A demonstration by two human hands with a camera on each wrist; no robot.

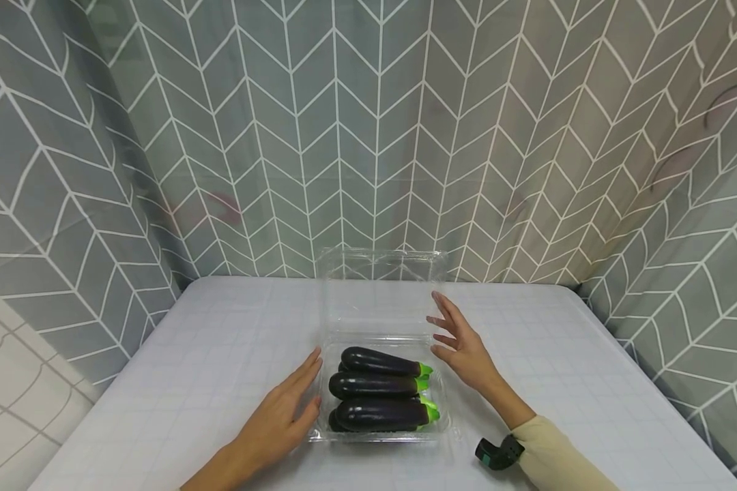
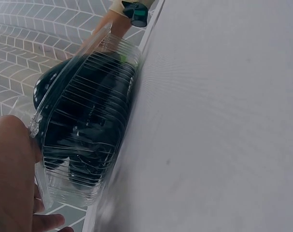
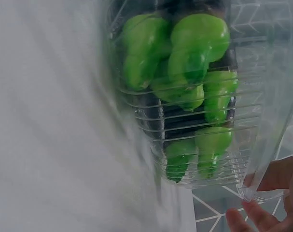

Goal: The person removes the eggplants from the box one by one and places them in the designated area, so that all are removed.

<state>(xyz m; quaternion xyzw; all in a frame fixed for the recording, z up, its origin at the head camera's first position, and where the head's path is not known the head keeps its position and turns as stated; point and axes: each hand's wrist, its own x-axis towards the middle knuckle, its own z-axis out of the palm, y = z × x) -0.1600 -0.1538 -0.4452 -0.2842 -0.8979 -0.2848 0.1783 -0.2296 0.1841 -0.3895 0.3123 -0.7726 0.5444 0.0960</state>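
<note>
From the head camera, a clear plastic clamshell box (image 1: 382, 382) sits in the middle of the white table (image 1: 190, 354), its lid (image 1: 382, 286) standing open and upright at the far side against the grey herringbone curtain (image 1: 282, 136). Inside lie the aubergines (image 1: 377, 395), dark and glossy, stacked side by side with green stem ends pointing right. The left hand (image 1: 285, 412) lies flat on the table with straight fingers, touching the box's left edge. The right hand (image 1: 460, 344) hovers just beside the lid's right edge, fingers spread and straight, holding nothing; a black wrist camera (image 1: 497, 452) sits below its cream sleeve (image 1: 559, 457). Over to the left wrist view: the ribbed side of the clamshell box (image 2: 88, 135) fills the frame, dark aubergines (image 2: 83, 111) behind the plastic, and the left hand (image 2: 11, 179) is right against the rim. Now the right wrist view: blurred, the green stem ends (image 3: 185, 53) press up against the box wall, and fingertips (image 3: 262, 212) of the right hand show at the rim's corner, though contact is unclear.
</note>
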